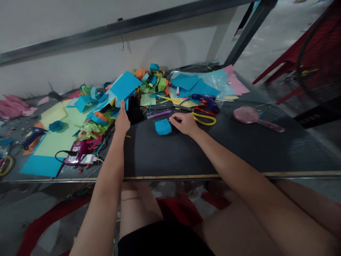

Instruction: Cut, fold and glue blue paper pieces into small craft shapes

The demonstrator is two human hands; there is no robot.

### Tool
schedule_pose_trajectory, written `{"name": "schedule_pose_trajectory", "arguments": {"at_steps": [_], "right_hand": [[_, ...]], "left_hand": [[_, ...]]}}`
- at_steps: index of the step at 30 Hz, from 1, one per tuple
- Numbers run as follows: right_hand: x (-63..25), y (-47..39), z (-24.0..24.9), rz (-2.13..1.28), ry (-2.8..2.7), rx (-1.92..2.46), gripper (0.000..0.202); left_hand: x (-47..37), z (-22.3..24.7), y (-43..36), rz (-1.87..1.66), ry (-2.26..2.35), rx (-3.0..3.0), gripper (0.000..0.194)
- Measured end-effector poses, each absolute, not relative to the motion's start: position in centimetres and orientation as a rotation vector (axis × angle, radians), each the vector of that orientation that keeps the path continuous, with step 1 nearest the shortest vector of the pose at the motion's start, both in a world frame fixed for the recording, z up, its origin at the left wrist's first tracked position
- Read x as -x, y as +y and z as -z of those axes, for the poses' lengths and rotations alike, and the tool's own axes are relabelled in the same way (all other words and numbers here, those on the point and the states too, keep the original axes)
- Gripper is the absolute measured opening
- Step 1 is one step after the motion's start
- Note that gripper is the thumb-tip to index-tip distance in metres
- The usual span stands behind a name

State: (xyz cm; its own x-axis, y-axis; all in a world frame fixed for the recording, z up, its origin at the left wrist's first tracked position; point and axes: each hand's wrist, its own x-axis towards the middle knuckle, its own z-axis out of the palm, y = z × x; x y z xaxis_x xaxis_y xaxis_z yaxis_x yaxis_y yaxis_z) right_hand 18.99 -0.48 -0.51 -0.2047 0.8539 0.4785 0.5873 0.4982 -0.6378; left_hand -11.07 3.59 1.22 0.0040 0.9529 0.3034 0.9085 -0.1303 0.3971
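Note:
My left hand [122,120] reaches to the middle of the paper pile, its fingers together at the lower edge of a blue paper sheet [125,85], which tilts up above the fingertips. My right hand [183,123] is closed in a pinch, with its fingertips at the right side of a small folded blue paper shape [163,127] on the dark table. Whatever lies between those fingertips is too small to make out. A purple pen [159,114] lies just behind the blue shape. Yellow-handled scissors [205,119] lie beyond my right hand.
Folded paper pieces [153,80] are heaped toward the wall. At the right lies a pink hairbrush [247,115]. A blue glue gun [204,101] rests behind the scissors, and another glue gun [34,135] lies left. A purple power strip [77,153] with cables sits front left.

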Motion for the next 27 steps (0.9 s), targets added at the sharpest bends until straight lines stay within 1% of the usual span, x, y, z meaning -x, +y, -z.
{"name": "schedule_pose_trajectory", "arguments": {"at_steps": [5, 7, 9, 15, 17, 21, 22, 26, 27], "right_hand": [[-19.1, -0.6, 0.4, -0.408, -1.922, 1.21, 0.029], [-19.1, -0.7, 0.3, -0.408, -1.93, 1.209, 0.03], [-19.1, -0.7, 0.2, -0.404, -1.931, 1.207, 0.029], [-19.0, -0.8, -0.2, -0.4, -1.939, 1.201, 0.03], [-19.0, -0.8, -0.2, -0.389, -1.949, 1.204, 0.03], [-19.1, -0.8, -0.3, -0.387, -1.956, 1.22, 0.031], [-19.1, -0.7, -0.4, -0.39, -1.955, 1.226, 0.031], [-19.1, -0.7, -0.5, -0.387, -1.96, 1.236, 0.031], [-19.1, -0.8, -0.6, -0.385, -1.965, 1.235, 0.031]], "left_hand": [[11.2, -2.1, 3.5, -0.799, 2.512, -1.723, 0.084], [11.6, -2.5, 3.5, -0.743, 2.61, -1.6, 0.088], [11.9, -2.7, 3.5, -0.666, 2.631, -1.573, 0.087], [11.8, -3.1, 3.5, -0.619, 2.642, -1.723, 0.056], [11.9, -3.0, 3.6, -0.624, 2.622, -1.734, 0.051], [12.6, -2.5, 4.0, -0.717, 2.539, -1.774, 0.054], [12.7, -2.3, 4.1, -0.758, 2.493, -1.832, 0.052], [13.0, -1.9, 4.4, -0.917, 2.325, -2.004, 0.029], [13.0, -1.9, 4.4, -0.956, 2.313, -1.992, 0.027]]}}
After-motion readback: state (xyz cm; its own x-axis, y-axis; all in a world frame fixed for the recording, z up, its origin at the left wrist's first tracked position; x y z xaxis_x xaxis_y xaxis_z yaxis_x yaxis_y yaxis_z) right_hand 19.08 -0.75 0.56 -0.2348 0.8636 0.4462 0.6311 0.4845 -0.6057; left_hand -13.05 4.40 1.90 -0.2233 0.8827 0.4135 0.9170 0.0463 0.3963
